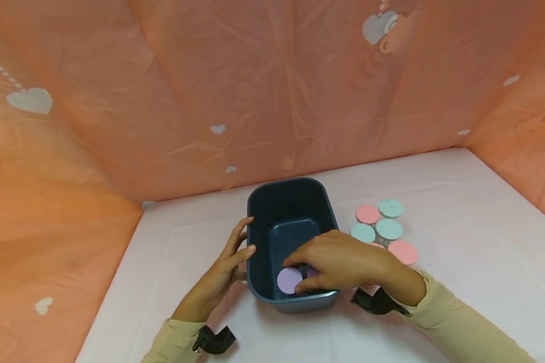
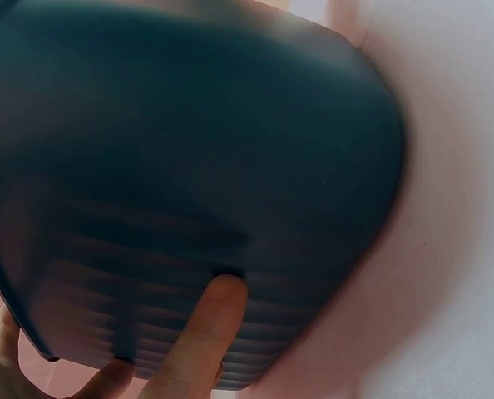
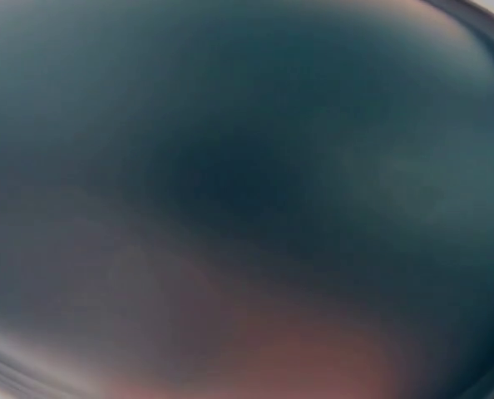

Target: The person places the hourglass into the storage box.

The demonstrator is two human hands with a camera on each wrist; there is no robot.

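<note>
- Sat at lower centre of the head view: dark blue plastic tub [image 1: 287,201], upright on the pale pink table [image 1: 458,201]
- Pressed flat against the tub's left outer wall: left hand [image 1: 227,262], fingers straight, one fingertip [image 2: 218,303] on the ribbed side in the left wrist view
- Reached into the tub's near end: right hand [image 1: 340,259], fingers curled down beside a lilac-lidded jar [image 1: 289,280]; hard to tell whether it pinched a second lilac lid [image 1: 312,272] half hidden beneath
- Clustered right of the tub: 5 or so small jars with pink and teal lids [image 1: 381,229]
- Showed only blurred blue interior: right wrist view
- Judged light, stiff, smooth-sided: the small jars, probably best taken by the round lid's edge between thumb and fingers, as clear bodies could slip
</note>
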